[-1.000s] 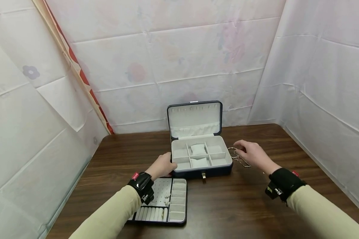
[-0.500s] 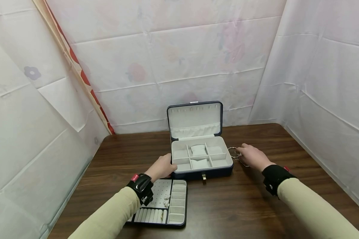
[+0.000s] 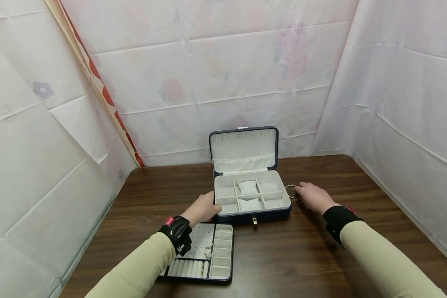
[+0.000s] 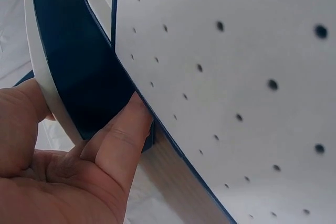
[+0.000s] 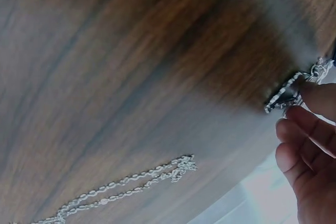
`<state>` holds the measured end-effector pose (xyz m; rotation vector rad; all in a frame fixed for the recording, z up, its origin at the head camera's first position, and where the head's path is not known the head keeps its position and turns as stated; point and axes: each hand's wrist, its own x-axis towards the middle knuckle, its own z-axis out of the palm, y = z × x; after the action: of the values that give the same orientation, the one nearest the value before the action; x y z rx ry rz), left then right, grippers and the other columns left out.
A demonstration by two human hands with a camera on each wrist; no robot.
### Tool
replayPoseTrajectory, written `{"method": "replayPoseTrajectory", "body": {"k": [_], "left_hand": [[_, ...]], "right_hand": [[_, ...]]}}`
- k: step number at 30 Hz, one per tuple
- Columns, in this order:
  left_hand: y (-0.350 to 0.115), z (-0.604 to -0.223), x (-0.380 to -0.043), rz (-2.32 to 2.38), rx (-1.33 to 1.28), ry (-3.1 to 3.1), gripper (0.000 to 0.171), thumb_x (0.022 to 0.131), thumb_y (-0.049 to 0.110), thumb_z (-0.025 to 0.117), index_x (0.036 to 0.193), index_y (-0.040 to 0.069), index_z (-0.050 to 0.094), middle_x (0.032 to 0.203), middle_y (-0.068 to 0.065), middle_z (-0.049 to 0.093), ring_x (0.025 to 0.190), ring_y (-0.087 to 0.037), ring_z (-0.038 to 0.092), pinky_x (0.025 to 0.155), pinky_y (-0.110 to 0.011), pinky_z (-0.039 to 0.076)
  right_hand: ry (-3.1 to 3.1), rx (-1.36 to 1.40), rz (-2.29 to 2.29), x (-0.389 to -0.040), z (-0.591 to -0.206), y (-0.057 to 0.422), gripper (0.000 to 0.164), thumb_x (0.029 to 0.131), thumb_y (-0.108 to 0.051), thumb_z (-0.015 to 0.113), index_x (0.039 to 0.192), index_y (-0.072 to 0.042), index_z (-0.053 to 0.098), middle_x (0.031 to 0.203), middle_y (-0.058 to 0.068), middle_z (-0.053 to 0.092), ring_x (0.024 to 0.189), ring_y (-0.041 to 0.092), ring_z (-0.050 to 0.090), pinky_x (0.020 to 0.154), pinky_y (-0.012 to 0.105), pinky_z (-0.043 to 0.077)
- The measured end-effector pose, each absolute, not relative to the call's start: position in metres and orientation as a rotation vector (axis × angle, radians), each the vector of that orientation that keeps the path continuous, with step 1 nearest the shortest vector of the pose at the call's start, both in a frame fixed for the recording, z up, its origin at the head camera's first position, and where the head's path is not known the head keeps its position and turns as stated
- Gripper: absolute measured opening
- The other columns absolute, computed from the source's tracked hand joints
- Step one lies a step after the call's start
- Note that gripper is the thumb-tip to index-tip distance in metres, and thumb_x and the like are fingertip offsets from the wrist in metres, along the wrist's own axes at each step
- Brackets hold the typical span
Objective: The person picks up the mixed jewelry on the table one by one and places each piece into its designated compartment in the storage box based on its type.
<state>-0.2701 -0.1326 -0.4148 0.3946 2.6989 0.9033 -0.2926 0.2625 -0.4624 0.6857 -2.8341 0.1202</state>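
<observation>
A dark blue jewelry box stands with its lid up on the table. Its white-lined compartments hold two small cushions. My left hand grips the box's left front corner; in the left wrist view the thumb lies over the white rim and the fingers are against the blue side. Beside the box's right side, my right hand pinches a bracelet with thumb and fingertips, partly hidden by them. A chain necklace lies on the table in the right wrist view, apart from the fingers.
A jewelry tray lies in front of the box, partly under my left forearm. Earrings sit on its perforated panel and a ring in its ring rolls. White fabric walls border the wooden table.
My right hand has lowered onto the jewelry beside the box, and its fingers have closed on the bracelet. The left hand has stayed at the box's corner.
</observation>
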Motion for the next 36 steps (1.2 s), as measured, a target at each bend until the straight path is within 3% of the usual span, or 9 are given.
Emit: {"method": "replayPoseTrajectory", "body": {"k": [7, 17, 21, 28, 36], "left_hand": [[-0.132, -0.414, -0.271, 0.886, 0.358, 2.691, 0.041, 0.097, 0.009, 0.057, 0.135, -0.004, 0.049, 0.078, -0.005, 0.058, 0.055, -0.015, 0.053, 0.051, -0.028, 0.044], [-0.132, -0.413, -0.27, 0.87, 0.355, 2.68, 0.041, 0.099, 0.01, 0.055, 0.137, -0.004, 0.047, 0.076, -0.003, 0.054, 0.055, -0.014, 0.049, 0.05, -0.027, 0.041], [-0.131, -0.411, -0.27, 0.838, 0.355, 2.692, 0.042, 0.099, 0.011, 0.054, 0.138, -0.006, 0.046, 0.072, -0.002, 0.051, 0.052, -0.013, 0.045, 0.049, -0.026, 0.038], [-0.13, -0.411, -0.27, 0.796, 0.378, 2.724, 0.047, 0.098, 0.01, 0.054, 0.139, -0.01, 0.045, 0.072, -0.001, 0.047, 0.053, -0.012, 0.04, 0.048, -0.026, 0.033], [-0.129, -0.41, -0.269, 0.772, 0.408, 2.741, 0.046, 0.097, 0.01, 0.054, 0.137, -0.011, 0.046, 0.073, -0.001, 0.046, 0.054, -0.013, 0.04, 0.049, -0.027, 0.033]], "right_hand": [[-2.778, 0.727, 0.112, -0.293, -0.465, 0.265, 0.013, 0.087, 0.006, 0.071, 0.089, -0.005, 0.064, 0.079, 0.005, 0.053, 0.071, 0.025, 0.06, 0.062, 0.044, 0.053], [-2.671, 0.789, 0.12, -0.293, -0.465, 0.269, 0.018, 0.085, 0.005, 0.076, 0.085, -0.007, 0.063, 0.088, 0.005, 0.05, 0.076, 0.024, 0.051, 0.065, 0.041, 0.049], [-2.568, 0.8, 0.134, -0.293, -0.461, 0.27, 0.018, 0.084, 0.007, 0.075, 0.084, -0.006, 0.063, 0.099, 0.013, 0.055, 0.084, 0.031, 0.053, 0.071, 0.046, 0.05], [-2.58, 0.754, 0.23, -0.293, -0.448, 0.267, 0.015, 0.088, 0.004, 0.074, 0.084, -0.004, 0.061, 0.125, 0.027, 0.059, 0.11, 0.047, 0.058, 0.093, 0.058, 0.05], [-2.595, 0.782, 0.296, -0.293, -0.429, 0.26, 0.017, 0.091, 0.006, 0.069, 0.083, -0.005, 0.059, 0.133, 0.035, 0.056, 0.121, 0.051, 0.056, 0.1, 0.059, 0.048]]}}
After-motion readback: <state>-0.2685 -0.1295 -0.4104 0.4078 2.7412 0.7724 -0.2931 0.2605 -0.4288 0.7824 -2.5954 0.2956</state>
